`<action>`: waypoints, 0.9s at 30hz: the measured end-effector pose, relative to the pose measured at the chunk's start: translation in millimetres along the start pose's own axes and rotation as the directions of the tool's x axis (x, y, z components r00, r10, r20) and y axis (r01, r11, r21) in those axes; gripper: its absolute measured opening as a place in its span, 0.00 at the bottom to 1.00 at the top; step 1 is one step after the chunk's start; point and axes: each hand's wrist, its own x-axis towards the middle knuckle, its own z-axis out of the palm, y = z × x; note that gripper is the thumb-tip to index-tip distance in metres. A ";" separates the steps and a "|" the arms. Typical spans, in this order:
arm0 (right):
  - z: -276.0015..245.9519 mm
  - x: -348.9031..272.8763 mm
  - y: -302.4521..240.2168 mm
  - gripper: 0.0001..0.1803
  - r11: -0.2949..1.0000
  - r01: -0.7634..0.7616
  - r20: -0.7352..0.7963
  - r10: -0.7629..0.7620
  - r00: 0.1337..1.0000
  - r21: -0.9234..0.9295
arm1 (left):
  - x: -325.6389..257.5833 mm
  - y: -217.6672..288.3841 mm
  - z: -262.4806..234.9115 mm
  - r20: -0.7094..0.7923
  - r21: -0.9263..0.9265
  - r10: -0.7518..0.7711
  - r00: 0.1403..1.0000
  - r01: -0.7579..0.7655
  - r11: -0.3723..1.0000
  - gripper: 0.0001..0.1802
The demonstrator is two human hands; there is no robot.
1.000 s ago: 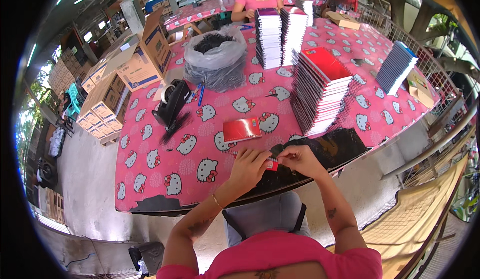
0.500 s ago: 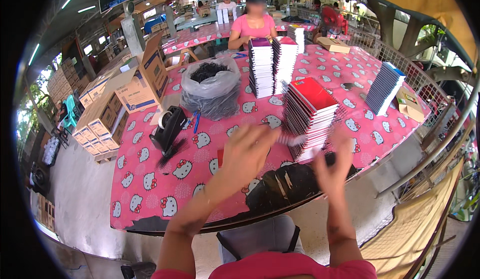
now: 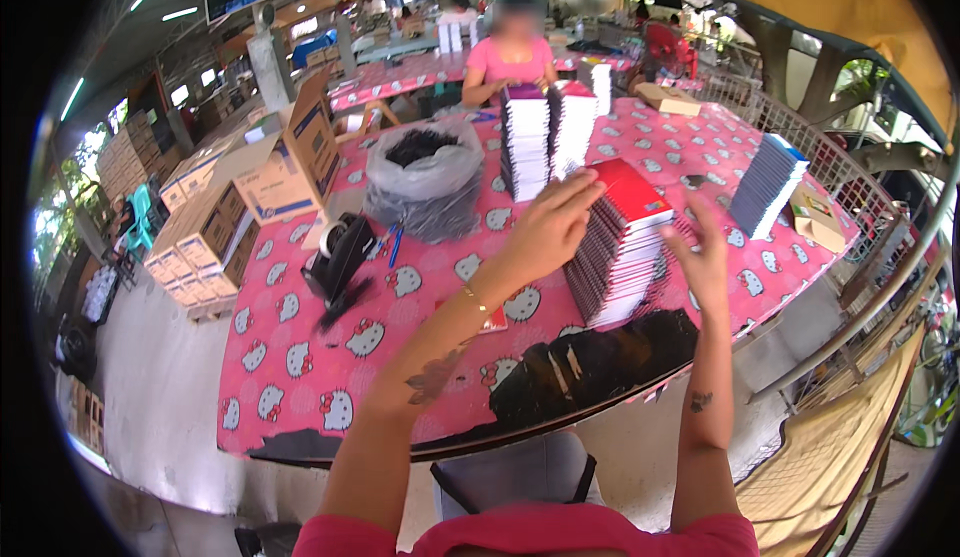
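A tall stack of red-covered spiral notebooks [image 3: 622, 247] stands near the front edge of the table, its page edges turned toward me. My left hand [image 3: 560, 225] is at the upper left side of the stack, fingers stretched out over the top cover's edge. At the stack's right, my right hand [image 3: 706, 257] is raised with thumb and fingers apart, close to the notebooks' edges. Both hands appear to hold nothing. A flat red piece [image 3: 492, 320] lies on the table, partly hidden behind my left forearm.
On the pink patterned table [image 3: 300, 362] are a tape dispenser [image 3: 338, 257], blue pen-like items [image 3: 395, 242], a plastic bag of black coils [image 3: 425, 177], purple-topped notebooks [image 3: 526, 142] and a leaning blue-topped stack [image 3: 768, 187]. A person [image 3: 510, 57] sits opposite. Cartons [image 3: 205, 237] stand left.
Both hands have risen from the lower front of the red stack to its upper sides. The stack's top cover now sits turned differently, and the flat red piece is more visible.
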 end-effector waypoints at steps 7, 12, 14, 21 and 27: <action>-13.6 -102.3 -47.7 0.11 0.987 0.130 -0.119 -0.119 0.986 0.090 | -198.1 -13.6 -85.5 0.546 0.397 -0.371 0.751 0.158 0.904 0.18; 65.9 -129.5 -41.8 0.15 0.966 0.033 0.351 -0.125 0.928 0.258 | -214.7 -9.3 -80.9 0.511 0.537 -0.279 0.813 -0.049 0.842 0.17; 94.7 -143.0 -35.8 0.20 0.969 0.004 0.372 -0.098 0.923 0.245 | -198.3 16.3 -82.2 0.508 0.547 -0.397 0.764 0.070 0.834 0.17; 134.8 -195.9 20.8 0.15 0.890 -0.418 0.612 0.230 0.757 0.183 | -208.0 -12.1 -115.7 0.235 0.297 -0.558 0.796 0.488 0.821 0.11; 143.3 -212.3 17.6 0.12 0.704 -0.511 0.604 0.145 0.784 0.494 | -320.9 -100.2 -226.2 -0.161 0.882 -0.749 0.643 0.435 0.183 0.08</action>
